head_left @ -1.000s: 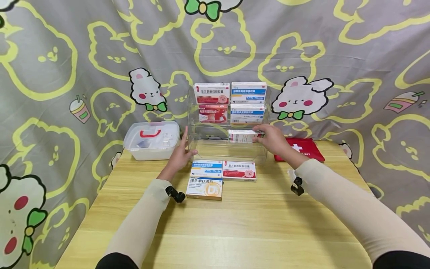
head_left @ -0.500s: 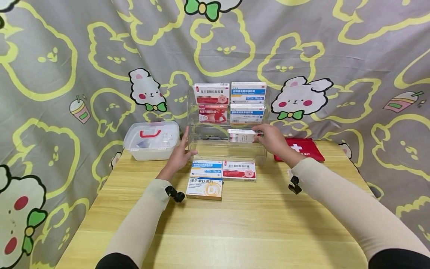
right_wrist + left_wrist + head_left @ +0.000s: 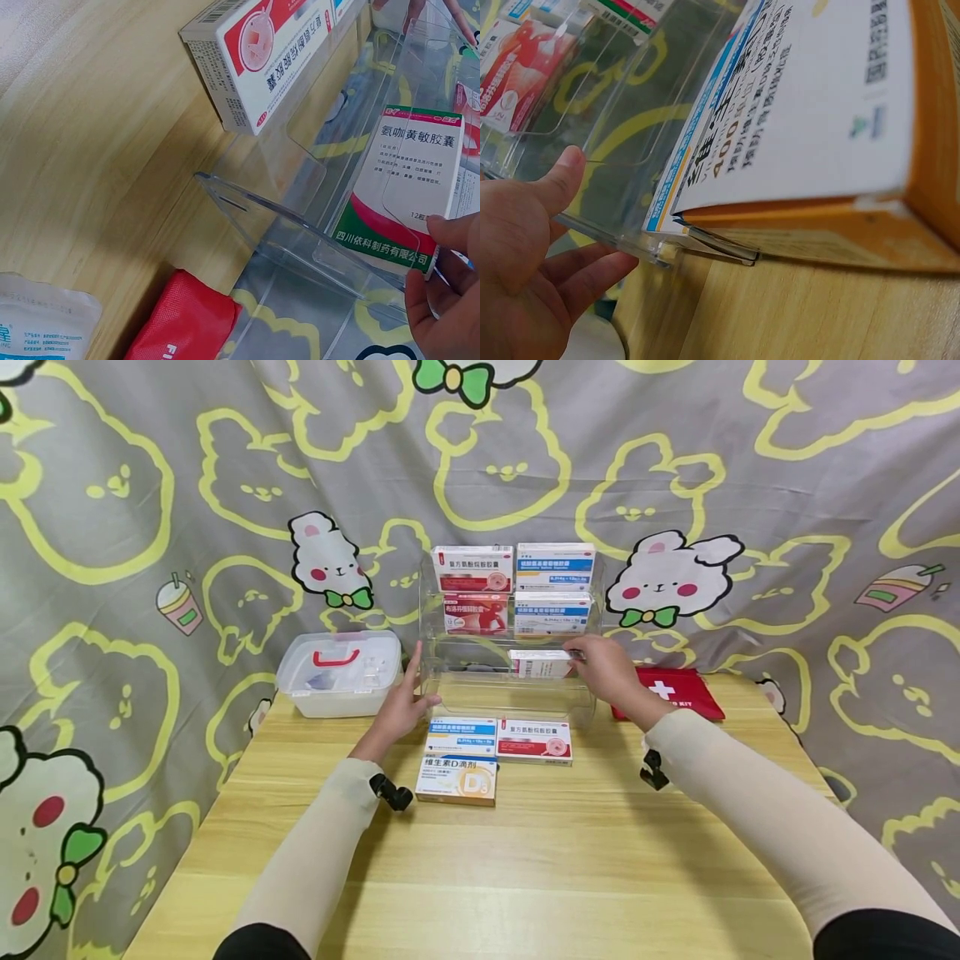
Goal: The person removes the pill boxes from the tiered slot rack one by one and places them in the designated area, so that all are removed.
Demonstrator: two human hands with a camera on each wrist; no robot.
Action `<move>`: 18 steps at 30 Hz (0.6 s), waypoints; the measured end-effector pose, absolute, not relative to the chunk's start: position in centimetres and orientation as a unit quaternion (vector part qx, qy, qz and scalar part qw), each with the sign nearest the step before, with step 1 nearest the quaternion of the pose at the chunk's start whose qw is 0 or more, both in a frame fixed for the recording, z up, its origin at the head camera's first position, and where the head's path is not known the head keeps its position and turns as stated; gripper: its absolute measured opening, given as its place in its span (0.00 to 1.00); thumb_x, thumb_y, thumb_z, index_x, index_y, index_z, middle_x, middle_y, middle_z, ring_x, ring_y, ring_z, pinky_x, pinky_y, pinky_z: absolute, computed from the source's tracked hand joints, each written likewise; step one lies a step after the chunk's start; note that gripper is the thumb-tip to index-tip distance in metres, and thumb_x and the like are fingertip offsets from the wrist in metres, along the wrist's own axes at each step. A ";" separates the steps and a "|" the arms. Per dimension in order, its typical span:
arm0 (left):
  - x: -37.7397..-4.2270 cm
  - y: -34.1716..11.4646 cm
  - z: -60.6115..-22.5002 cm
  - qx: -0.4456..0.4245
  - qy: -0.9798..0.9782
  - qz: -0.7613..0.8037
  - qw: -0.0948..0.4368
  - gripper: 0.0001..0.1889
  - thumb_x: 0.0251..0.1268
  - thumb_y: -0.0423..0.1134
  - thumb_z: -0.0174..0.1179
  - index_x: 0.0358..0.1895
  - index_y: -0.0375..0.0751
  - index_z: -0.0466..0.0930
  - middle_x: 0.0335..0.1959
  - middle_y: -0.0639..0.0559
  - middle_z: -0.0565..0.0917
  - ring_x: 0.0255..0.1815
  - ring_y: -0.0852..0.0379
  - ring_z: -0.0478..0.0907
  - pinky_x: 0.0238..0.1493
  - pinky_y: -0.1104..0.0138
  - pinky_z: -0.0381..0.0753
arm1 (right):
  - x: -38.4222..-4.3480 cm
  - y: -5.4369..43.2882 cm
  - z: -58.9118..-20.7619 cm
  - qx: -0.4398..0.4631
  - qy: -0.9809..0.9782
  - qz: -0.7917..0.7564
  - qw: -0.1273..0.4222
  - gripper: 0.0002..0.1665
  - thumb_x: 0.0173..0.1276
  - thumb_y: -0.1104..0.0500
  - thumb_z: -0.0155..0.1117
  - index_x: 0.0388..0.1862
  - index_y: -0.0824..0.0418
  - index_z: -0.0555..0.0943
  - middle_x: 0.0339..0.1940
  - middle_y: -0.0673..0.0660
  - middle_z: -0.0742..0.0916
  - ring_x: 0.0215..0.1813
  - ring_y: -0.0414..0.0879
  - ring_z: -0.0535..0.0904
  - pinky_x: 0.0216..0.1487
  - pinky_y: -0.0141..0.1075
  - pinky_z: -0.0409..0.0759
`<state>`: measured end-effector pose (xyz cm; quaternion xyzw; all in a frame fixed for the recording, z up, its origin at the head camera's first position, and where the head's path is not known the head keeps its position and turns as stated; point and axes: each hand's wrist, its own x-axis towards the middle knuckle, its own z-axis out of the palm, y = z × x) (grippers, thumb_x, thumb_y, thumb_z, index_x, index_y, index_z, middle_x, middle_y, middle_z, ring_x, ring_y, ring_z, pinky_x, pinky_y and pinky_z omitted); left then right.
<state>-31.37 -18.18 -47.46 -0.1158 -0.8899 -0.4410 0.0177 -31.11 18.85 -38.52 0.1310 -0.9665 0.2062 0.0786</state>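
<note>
A clear tiered display rack stands near the back of the table. On its third tier from the top sits a white, green and red medicine box. My right hand pinches this box by its right end, with the thumb on the printed front and the fingers at the end. My left hand rests against the rack's left side, thumb and fingers spread and fairly straight. The upper two tiers bear red and white boxes on the left and blue and white boxes on the right.
Before the rack lie a vitamin D box, a blue and white box and a red and white box. A lidded plastic case stands left, a red first-aid pouch right. A patterned curtain hangs behind.
My right wrist and sleeve have shifted slightly left, and the pinched box has turned a little in its tier. My left hand stays where it was on the rack.
</note>
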 end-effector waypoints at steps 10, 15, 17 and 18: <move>-31.4 -18.2 -47.5 -0.115 -0.893 -0.434 0.019 0.58 0.73 0.37 0.65 0.80 0.81 0.24 0.81 0.34 0.58 0.77 0.35 0.64 0.47 0.51 0.85 | -31.0 18.9 -37.8 0.134 -0.957 0.242 0.086 0.17 0.73 0.66 0.68 0.59 0.64 0.85 0.60 0.65 0.86 0.56 0.59 0.82 0.51 0.51 0.81; -31.5 -18.3 -47.5 -0.121 -0.892 -0.435 0.022 0.58 0.73 0.36 0.65 0.80 0.82 0.24 0.81 0.35 0.57 0.77 0.35 0.64 0.45 0.51 0.85 | -30.9 18.9 -37.2 0.140 -0.954 0.251 0.086 0.18 0.73 0.65 0.67 0.60 0.64 0.85 0.63 0.66 0.84 0.59 0.59 0.82 0.55 0.53 0.81; -31.5 -18.3 -47.6 -0.121 -0.892 -0.436 0.022 0.58 0.73 0.36 0.65 0.80 0.82 0.24 0.82 0.35 0.57 0.77 0.35 0.64 0.47 0.51 0.85 | -30.7 18.9 -36.9 0.143 -0.953 0.254 0.088 0.18 0.74 0.65 0.67 0.61 0.64 0.85 0.63 0.65 0.84 0.60 0.60 0.82 0.56 0.53 0.81; -31.5 -18.3 -47.6 -0.121 -0.891 -0.437 0.022 0.58 0.73 0.36 0.65 0.80 0.82 0.24 0.81 0.35 0.57 0.77 0.35 0.64 0.47 0.50 0.85 | -30.7 18.9 -36.8 0.144 -0.952 0.256 0.090 0.18 0.74 0.65 0.67 0.61 0.63 0.85 0.63 0.65 0.84 0.59 0.60 0.82 0.56 0.53 0.81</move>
